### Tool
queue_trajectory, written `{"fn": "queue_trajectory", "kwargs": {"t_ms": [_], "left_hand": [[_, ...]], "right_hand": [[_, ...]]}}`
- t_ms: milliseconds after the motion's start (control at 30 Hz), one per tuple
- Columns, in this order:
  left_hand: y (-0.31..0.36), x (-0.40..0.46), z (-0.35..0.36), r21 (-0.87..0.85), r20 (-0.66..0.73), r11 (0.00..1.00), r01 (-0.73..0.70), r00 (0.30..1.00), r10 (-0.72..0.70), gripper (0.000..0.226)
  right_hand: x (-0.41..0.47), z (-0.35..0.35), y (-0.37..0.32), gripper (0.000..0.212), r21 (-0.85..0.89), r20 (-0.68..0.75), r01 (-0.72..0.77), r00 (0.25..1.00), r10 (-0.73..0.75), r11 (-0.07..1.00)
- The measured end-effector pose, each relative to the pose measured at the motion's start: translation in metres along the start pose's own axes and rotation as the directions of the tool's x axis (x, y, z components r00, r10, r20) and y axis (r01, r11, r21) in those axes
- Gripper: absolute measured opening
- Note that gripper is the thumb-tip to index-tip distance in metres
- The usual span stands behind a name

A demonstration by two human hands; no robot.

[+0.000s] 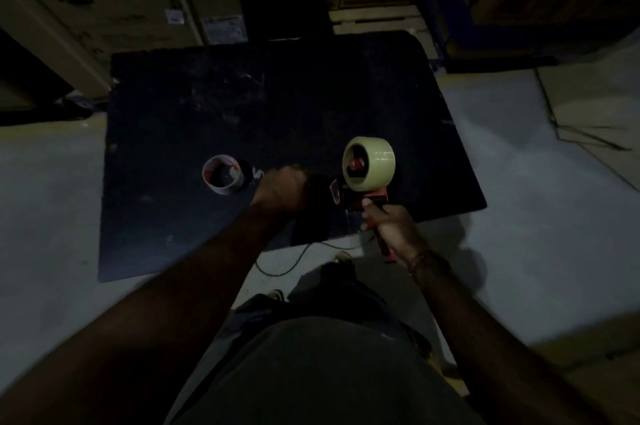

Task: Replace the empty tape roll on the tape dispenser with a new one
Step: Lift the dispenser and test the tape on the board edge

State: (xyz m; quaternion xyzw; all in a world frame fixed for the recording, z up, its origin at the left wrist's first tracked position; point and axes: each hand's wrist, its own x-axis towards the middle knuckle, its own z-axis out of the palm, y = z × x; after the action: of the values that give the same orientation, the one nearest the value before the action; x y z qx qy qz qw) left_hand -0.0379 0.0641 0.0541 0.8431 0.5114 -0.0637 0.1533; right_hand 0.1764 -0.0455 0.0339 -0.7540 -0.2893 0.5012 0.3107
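Empty tape roll (222,174) lies on the dark bench (207,106), left of centre. Beside it I see my left hand (282,191), its grip curled shut at the dispenser's front end; what it pinches I cannot tell. Tape dispenser (363,198), red, carries the new tape roll (372,161) near the bench's near-right edge. My right hand (393,225) grips its handle.

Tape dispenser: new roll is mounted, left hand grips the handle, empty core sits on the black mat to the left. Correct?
Not quite. The head view shows the right hand gripping the handle of the tape dispenser, not the left; the left hand is closed at the dispenser's front end. The rest holds: the new roll is mounted and the empty core sits on the black mat to the left.
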Motion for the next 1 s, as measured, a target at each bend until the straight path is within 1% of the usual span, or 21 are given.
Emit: {"fn": "queue_trajectory", "kwargs": {"t_ms": [67, 100, 167, 233, 300, 433, 567, 633, 733, 833, 900, 933, 1000], "left_hand": [[0.0, 0.005, -0.007, -0.043, -0.02, 0.996, 0.076, 0.997, -0.076, 0.031], [-0.002, 0.006, -0.01, -0.064, -0.025, 0.993, 0.098, 0.995, -0.099, 0.03], [-0.004, 0.009, -0.016, -0.085, -0.029, 0.987, 0.139, 0.989, -0.142, 0.028], [-0.008, 0.01, -0.02, -0.078, -0.027, 0.981, 0.179, 0.983, -0.182, 0.028], [-0.012, 0.01, -0.021, -0.067, -0.019, 0.975, 0.21, 0.977, -0.211, 0.029], [-0.019, 0.005, -0.023, -0.053, -0.025, 0.963, 0.265, 0.963, -0.267, 0.034], [-0.023, 0.0, -0.018, 0.053, -0.035, 0.951, 0.305, 0.952, -0.303, 0.032], [-0.025, -0.001, -0.016, 0.034, -0.033, 0.94, 0.341, 0.94, -0.339, 0.031], [-0.029, 0.0, -0.015, -0.004, -0.003, 0.942, 0.336, 0.942, -0.336, 0.033], [-0.026, 0.0, -0.016, -0.008, 0.019, 0.945, 0.326, 0.945, -0.326, 0.034], [-0.024, 0.0, -0.017, -0.057, 0.003, 0.936, 0.347, 0.938, -0.347, 0.033], [-0.024, 0.0, -0.016, -0.085, -0.013, 0.933, 0.349, 0.936, -0.351, 0.032], [-0.021, 0.001, -0.018, -0.105, -0.023, 0.931, 0.35, 0.935, -0.354, 0.032]], "right_hand": [[0.016, 0.002, -0.015, 0.028, -0.137, 0.002, 0.047, 0.999, -0.047, 0.989], [0.024, 0.003, -0.021, 0.028, -0.216, -0.017, 0.058, 0.998, -0.064, 0.975], [0.043, 0.004, -0.036, 0.037, -0.333, -0.04, 0.076, 0.995, -0.095, 0.94], [0.061, 0.006, -0.05, 0.044, -0.367, -0.034, 0.101, 0.992, -0.122, 0.925], [0.077, 0.011, -0.06, 0.046, -0.353, -0.016, 0.098, 0.994, -0.111, 0.93], [0.105, 0.028, -0.067, 0.041, -0.239, 0.016, 0.028, 1.0, -0.025, 0.971], [0.119, 0.039, -0.07, 0.043, -0.137, 0.107, -0.018, 0.994, 0.033, 0.99], [0.124, 0.042, -0.07, 0.044, -0.117, 0.13, -0.023, 0.991, 0.039, 0.993], [0.131, 0.046, -0.07, 0.041, -0.098, 0.154, -0.018, 0.988, 0.033, 0.995], [0.138, 0.047, -0.074, 0.039, -0.122, 0.163, -0.027, 0.985, 0.047, 0.992], [0.145, 0.046, -0.077, 0.036, -0.149, 0.178, -0.031, 0.982, 0.058, 0.988], [0.148, 0.046, -0.077, 0.037, -0.17, 0.196, -0.028, 0.979, 0.062, 0.985], [0.154, 0.043, -0.081, 0.045, -0.244, 0.222, -0.01, 0.973, 0.066, 0.97]]}}
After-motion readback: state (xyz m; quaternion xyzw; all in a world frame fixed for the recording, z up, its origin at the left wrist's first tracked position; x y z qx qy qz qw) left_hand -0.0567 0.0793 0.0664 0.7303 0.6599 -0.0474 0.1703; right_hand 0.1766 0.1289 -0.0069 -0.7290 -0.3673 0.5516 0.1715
